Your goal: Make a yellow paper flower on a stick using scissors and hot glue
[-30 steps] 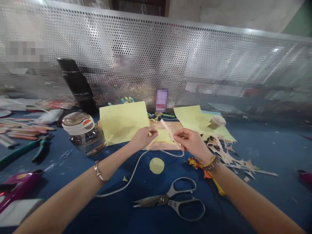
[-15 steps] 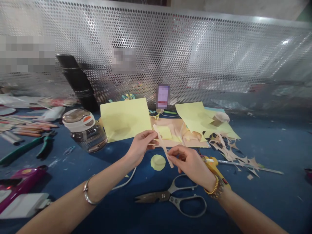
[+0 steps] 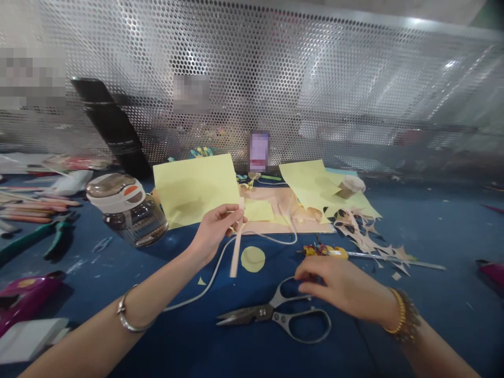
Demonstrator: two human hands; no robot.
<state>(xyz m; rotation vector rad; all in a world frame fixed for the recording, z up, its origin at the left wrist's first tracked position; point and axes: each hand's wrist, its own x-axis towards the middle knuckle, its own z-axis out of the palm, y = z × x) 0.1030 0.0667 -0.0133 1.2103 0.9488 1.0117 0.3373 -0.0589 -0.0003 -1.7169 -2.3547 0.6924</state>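
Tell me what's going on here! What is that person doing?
A person is working with paper. Their left hand pinches a thin peach paper strip, which hangs down. Their right hand reaches over steel scissors. A yellow paper circle lies on the blue work surface. Yellow paper sheets lie behind, beside a glass jar.

A blue-topped workbench point(image 3: 429, 226) is spread with 2 yellow paper sheets point(image 3: 192, 194), a glass jar point(image 3: 129, 212), green-handled pliers point(image 3: 49, 244), scissors point(image 3: 275, 315) and cut paper scraps point(image 3: 364, 236).
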